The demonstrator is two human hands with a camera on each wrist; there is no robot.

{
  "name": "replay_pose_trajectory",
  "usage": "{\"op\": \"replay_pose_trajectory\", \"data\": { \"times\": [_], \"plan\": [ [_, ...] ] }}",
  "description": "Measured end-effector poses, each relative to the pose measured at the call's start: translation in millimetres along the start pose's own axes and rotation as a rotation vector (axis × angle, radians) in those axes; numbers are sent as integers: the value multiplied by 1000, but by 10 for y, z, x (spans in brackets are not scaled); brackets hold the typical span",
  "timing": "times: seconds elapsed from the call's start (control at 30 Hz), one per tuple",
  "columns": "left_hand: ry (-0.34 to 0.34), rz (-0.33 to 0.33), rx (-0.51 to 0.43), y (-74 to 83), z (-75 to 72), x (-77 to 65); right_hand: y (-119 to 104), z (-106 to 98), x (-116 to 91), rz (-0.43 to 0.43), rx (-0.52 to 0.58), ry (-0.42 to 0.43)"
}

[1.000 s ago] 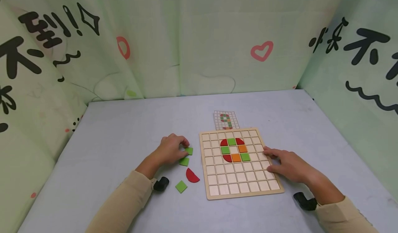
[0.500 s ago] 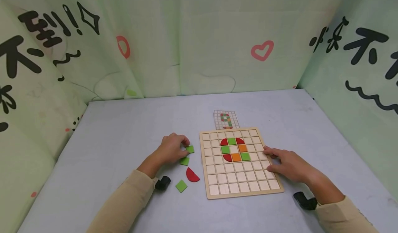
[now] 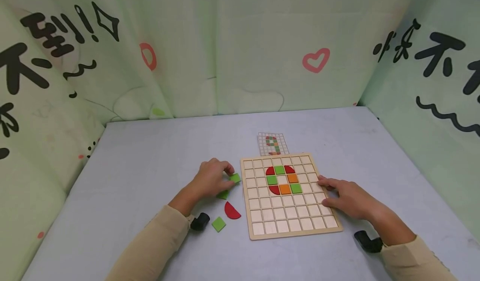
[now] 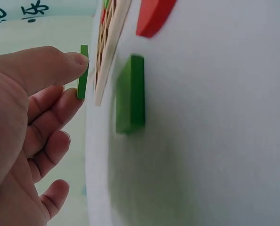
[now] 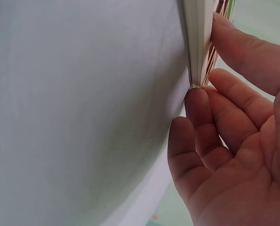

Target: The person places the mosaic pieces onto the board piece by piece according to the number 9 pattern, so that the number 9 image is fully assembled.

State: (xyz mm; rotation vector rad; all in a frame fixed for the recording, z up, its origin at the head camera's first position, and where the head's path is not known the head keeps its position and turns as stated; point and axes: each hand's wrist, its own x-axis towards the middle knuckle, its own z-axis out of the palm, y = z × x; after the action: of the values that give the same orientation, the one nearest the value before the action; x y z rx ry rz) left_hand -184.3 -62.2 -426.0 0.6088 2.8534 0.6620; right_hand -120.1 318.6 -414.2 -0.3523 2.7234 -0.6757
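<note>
My left hand (image 3: 213,178) pinches a green square tile (image 3: 235,178) between thumb and fingers, just left of the wooden grid board (image 3: 296,234). In the left wrist view the tile (image 4: 83,77) stands edge-on at the thumb tip. Under that hand lies another green square tile (image 3: 223,195), partly covered. My right hand (image 3: 350,197) touches the board's right edge with thumb and fingertips, its fingers relaxed; the right wrist view shows them along the frame (image 5: 200,42). Red, green and orange pieces form a ring in the board's upper cells, such as an orange tile (image 3: 285,189).
A red half-round piece (image 3: 232,211) and a green square tile (image 3: 218,224) lie on the white tabletop (image 3: 157,160), left of the board. Beyond the board's back edge is a pattern card (image 3: 264,150). A printed curtain (image 3: 240,64) hangs behind the table.
My left hand has moved slightly right and away from me with the green square tile, which has come nearer the board and turned a little. My right hand and the board have stayed put.
</note>
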Motion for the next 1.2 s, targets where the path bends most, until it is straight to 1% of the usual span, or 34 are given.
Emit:
{"op": "replay_pose_trajectory", "data": {
  "times": [0.13,0.27,0.5,0.73,0.87,1.03,1.2],
  "plan": [
    [-9,35,-27,84,2,20,-3,-1,10,10,-3,-2],
    [-28,70,-40,206,11,36,-10,5,6,17,8,-6],
    [-39,121,-22,441,63,93,-10,12,-8,4,6,2],
    [-74,155,-15,694,133,136,-12,4,-10,5,7,4],
    [-88,185,-14,807,180,154,-8,3,-11,4,11,5],
    [-83,227,-4,925,273,164,-4,-4,-14,-5,10,6],
    [-86,244,9,999,370,169,-6,-5,-13,-8,15,7]
  ]
}}
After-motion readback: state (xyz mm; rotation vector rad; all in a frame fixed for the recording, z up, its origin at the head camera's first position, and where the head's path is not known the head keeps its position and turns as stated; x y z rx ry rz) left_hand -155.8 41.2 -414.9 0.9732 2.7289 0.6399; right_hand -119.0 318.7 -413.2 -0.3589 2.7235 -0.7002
